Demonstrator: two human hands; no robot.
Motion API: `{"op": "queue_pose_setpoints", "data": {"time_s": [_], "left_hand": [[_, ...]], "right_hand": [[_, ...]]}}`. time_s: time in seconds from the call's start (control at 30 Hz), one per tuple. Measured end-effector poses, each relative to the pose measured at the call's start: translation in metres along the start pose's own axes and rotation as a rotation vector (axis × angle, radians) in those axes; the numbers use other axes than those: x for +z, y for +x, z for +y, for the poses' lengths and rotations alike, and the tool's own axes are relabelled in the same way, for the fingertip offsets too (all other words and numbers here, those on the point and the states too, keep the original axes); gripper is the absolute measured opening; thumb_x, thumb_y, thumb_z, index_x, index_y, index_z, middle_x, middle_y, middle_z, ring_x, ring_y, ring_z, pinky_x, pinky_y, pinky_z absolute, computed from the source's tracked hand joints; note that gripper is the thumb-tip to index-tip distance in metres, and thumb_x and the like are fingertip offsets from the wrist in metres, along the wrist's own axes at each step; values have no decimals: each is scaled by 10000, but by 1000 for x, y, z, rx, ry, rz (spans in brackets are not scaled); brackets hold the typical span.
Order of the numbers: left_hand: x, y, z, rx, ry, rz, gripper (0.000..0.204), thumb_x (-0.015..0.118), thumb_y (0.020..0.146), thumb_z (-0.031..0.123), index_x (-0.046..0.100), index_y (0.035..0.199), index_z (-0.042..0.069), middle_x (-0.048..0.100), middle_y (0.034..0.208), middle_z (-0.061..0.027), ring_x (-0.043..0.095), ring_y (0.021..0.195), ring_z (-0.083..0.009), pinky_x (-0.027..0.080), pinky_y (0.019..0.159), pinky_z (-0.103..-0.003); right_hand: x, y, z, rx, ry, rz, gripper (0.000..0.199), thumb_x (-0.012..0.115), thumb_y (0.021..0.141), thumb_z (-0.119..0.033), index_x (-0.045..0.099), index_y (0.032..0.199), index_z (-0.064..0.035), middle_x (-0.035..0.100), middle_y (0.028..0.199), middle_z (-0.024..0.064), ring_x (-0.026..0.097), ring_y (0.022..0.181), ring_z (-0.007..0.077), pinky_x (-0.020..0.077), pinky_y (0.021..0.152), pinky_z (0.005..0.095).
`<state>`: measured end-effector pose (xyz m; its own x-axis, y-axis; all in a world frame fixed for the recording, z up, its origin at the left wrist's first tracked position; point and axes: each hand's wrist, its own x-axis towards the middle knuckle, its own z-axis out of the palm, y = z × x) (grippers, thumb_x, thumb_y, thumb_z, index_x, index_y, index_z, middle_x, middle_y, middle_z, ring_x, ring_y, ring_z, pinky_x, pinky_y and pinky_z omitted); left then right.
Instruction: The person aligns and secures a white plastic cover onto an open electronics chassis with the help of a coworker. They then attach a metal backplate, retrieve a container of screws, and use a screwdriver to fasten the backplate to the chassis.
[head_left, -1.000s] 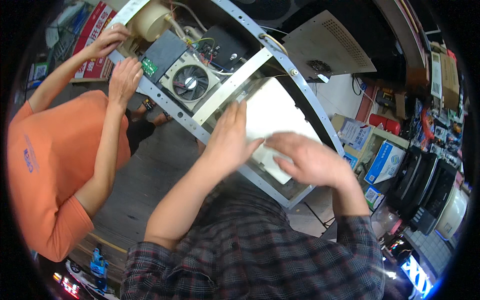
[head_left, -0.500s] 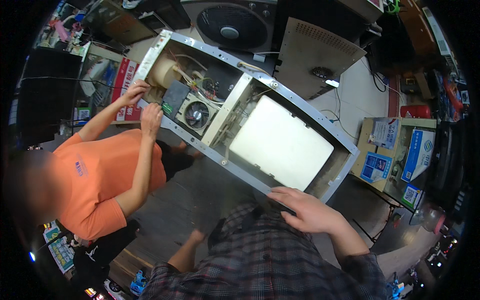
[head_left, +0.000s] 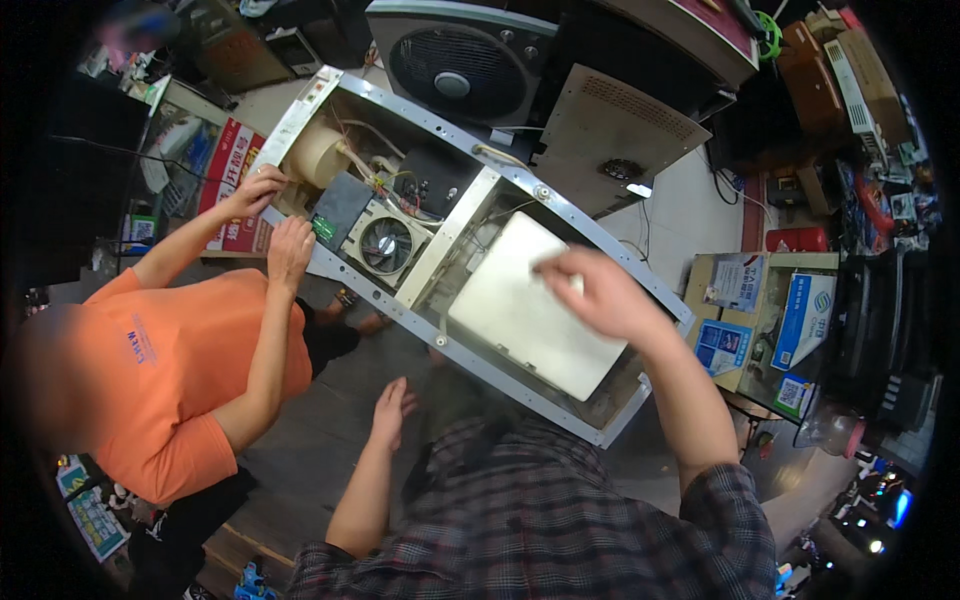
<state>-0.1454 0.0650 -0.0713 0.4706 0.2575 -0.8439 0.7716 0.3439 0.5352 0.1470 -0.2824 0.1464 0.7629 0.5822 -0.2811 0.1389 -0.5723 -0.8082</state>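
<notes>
A long metal appliance frame [head_left: 385, 287] stands before me, its side uncovered. A white box-shaped insulated block [head_left: 520, 310] fills its right part. My right hand [head_left: 600, 295] hovers over this block, fingers slightly blurred and apart, nothing visible in them; touching or not, I cannot tell. Below the frame's near edge, my left hand [head_left: 393, 408] hangs open and empty. In the left part sit a square cooling fan [head_left: 385, 245], a cream round tank [head_left: 317, 152] and loose wires [head_left: 382, 182]. A co-worker in an orange shirt [head_left: 200, 345] rests both hands at the frame's left end.
Behind the frame stand a grey unit with a round grille [head_left: 455, 65] and a perforated metal panel [head_left: 620, 130]. A glass counter [head_left: 745, 330] with leaflets is at the right. Another counter with a red poster [head_left: 240, 170] stands left, behind the co-worker's hands.
My right hand has left the frame's near edge and moved up over the white block. My left hand has risen into clearer view. The co-worker's hands remain at the left end.
</notes>
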Motion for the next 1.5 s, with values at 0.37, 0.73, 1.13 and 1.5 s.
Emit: {"op": "queue_pose_setpoints", "data": {"time_s": [0.37,0.73,1.13,1.5], "left_hand": [[-68,52,36,-58,339,-129,690,644,1046,496,505,1548,42,618,1434,-121,611,1288,-247,484,1083,-401],[-63,74,70,34,380,-159,540,658,1066,382,596,1421,-20,680,1245,-107,642,1102,-182,502,963,-326],[27,6,65,165,599,-272,461,634,1088,272,599,1385,-79,693,1232,-120,633,1123,-177,489,1005,-321],[269,-121,120,530,1066,-886,256,625,1080,225,708,1161,-4,721,911,-52,658,816,-123,526,750,-285]], "right_hand": [[-41,179,87,324,-313,-46,411,526,965,-246,693,1272,-31,691,1304,196,646,1195,399,485,1077,463],[-73,56,173,456,-331,80,400,578,1004,-305,689,1269,-27,673,1324,217,642,1223,396,502,1052,447],[-6,-227,229,710,366,779,434,503,1114,-359,679,1265,8,738,1153,116,686,1005,207,531,898,347],[55,-232,191,638,307,796,416,620,1057,-366,653,1247,2,727,1126,196,719,990,363,560,878,425]]}}
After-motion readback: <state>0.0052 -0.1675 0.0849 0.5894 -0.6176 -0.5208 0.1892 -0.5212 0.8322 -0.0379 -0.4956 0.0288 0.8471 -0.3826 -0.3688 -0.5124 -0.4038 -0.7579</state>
